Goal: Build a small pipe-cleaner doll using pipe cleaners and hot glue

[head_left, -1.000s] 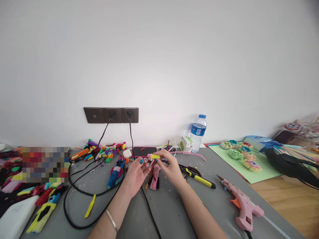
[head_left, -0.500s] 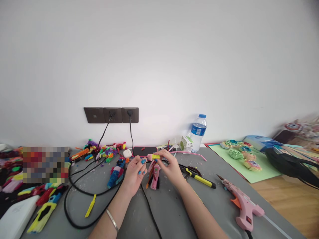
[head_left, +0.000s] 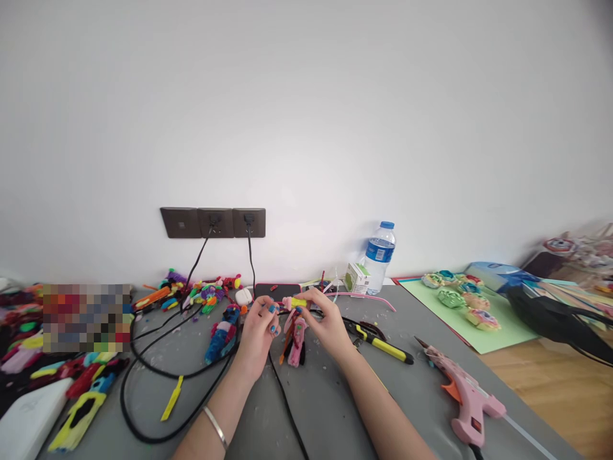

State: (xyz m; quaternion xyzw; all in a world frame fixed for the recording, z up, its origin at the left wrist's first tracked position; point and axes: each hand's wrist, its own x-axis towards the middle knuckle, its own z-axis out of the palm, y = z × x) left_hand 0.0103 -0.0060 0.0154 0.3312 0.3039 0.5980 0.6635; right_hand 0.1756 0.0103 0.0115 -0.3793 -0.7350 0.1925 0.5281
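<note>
We hold a small pink and yellow piece in the air over the middle of the bench, near its wall side. The thumb and fingers of our right hand are closed on its yellow end. Our left hand is beside the pink end, its fingers curled in together; we cannot tell whether they grip a strand of it. A bracelet circles our left wrist.

Just below the piece we see a pink doll with orange and black strands; whether it is joined to the piece, we cannot make out. Behind our hands lies a phone, with a white case just left of it. A blue doll lies left of our left hand, and a yellow strip sits inside a loop of black cable.

To our right are pliers and, farther over, a pink glue gun. A bottle stands by the wall, just beside a small box.
</note>
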